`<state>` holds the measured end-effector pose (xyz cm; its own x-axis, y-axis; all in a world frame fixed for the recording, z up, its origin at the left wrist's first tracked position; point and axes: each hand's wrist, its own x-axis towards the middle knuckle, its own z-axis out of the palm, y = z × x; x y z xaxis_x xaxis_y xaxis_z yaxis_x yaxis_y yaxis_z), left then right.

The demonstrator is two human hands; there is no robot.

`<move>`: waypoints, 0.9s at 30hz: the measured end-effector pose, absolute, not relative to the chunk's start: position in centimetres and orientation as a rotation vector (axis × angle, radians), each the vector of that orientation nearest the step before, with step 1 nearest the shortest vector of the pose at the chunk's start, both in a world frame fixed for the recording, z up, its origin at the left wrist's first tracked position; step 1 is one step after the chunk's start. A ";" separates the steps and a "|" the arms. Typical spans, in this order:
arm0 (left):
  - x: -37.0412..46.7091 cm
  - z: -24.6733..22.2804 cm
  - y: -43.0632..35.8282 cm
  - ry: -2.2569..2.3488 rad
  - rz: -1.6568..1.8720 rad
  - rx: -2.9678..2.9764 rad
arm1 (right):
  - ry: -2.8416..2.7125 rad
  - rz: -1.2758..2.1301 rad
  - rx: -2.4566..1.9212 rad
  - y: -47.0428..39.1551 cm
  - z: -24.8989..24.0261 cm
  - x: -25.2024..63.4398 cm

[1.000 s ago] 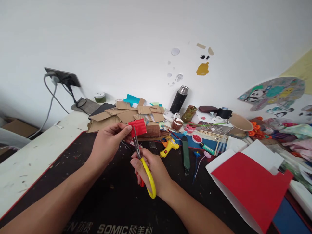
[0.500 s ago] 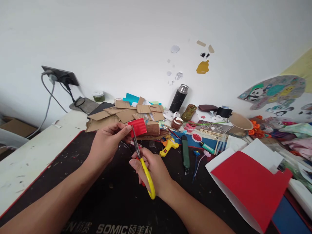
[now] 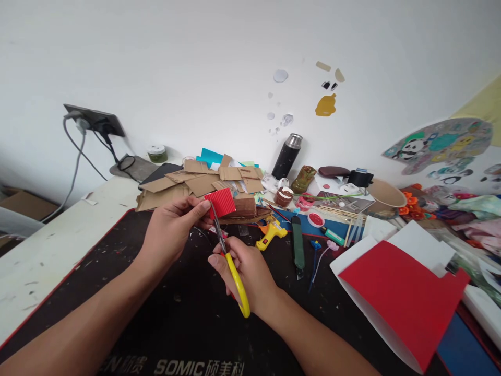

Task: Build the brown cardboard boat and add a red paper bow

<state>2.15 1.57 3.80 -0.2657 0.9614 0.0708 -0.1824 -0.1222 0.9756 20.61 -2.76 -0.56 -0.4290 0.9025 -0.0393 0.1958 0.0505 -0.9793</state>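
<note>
Between its thumb and fingers, my left hand (image 3: 176, 224) pinches the left end of a small red corrugated piece (image 3: 222, 202). Yellow-handled scissors (image 3: 238, 282) are gripped in my right hand (image 3: 246, 271), with the thumb at the handle. Their blades point up and left and meet the red piece close to my left fingertips. Both hands are above a black mat (image 3: 176, 313). A yellow glue gun (image 3: 272, 233) and a green cutter knife (image 3: 298, 245) lie right of the red piece.
Cardboard scraps (image 3: 168, 185) are heaped behind the hands. A black flask (image 3: 287, 156) stands by the wall. At right lies a large red sheet (image 3: 407, 297) over white paper. A brown jar (image 3: 283, 196) and a green lighter (image 3: 332, 236) are at the back. A power strip (image 3: 94, 119) is at left.
The scissor handles look slightly closer together. Both hands and the red piece have hardly moved; the view has shifted very slightly.
</note>
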 end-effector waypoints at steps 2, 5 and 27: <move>2.2 3.8 1.5 1.192 1.566 0.989 | -1.698 1.428 -1.115 -2.8 -0.6 20.6; 2.2 3.8 1.4 1.203 1.574 0.987 | -1.704 1.439 -1.118 -2.7 -0.6 20.7; 2.1 4.1 1.1 1.306 1.557 1.100 | -1.738 1.425 -1.157 -2.7 -0.2 20.9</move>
<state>2.10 1.14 4.12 -0.2949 0.9480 0.1201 -0.0473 -0.1400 0.9890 20.93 -2.66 -0.19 -0.4370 0.8965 -0.0729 0.2474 0.0419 -0.9680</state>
